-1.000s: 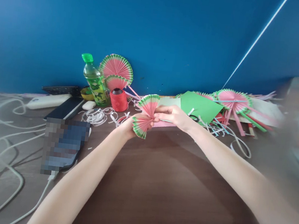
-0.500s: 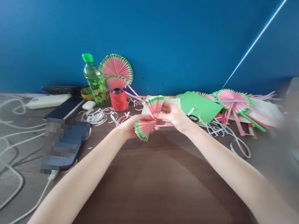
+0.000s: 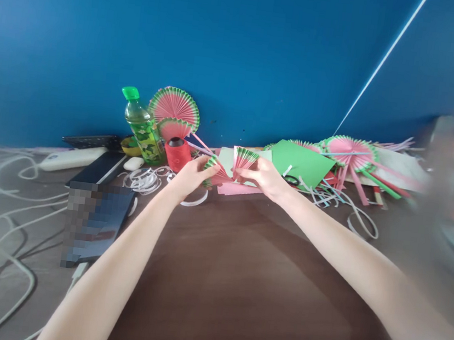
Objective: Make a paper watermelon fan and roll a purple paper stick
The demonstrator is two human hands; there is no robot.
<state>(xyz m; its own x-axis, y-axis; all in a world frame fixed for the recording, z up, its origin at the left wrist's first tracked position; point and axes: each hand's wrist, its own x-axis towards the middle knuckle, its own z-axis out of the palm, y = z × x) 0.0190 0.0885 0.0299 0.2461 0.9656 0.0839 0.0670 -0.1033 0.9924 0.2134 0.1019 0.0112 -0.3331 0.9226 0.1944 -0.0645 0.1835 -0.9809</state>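
Both hands up at frame centre over the brown table (image 3: pixel 238 281), sharing one pleated pink-and-green paper fan (image 3: pixel 231 166). Left hand (image 3: pixel 190 176) pinched on the fan's left half, fingers closed around the folds. Right hand (image 3: pixel 265 176) gripping the right half, thumb and fingers clamped on the pleats. Fan partly folded, held just above a pink sheet (image 3: pixel 235 188) on the table. Left of centre: green-capped bottle (image 3: pixel 143 126), red spool (image 3: pixel 177 154), finished fans (image 3: pixel 174 107) propped on the blue wall. Right of centre: green paper sheet (image 3: pixel 302 163), more fans (image 3: pixel 349 152), loose paper strips. Phone (image 3: pixel 94 222) lower left, cables around it.
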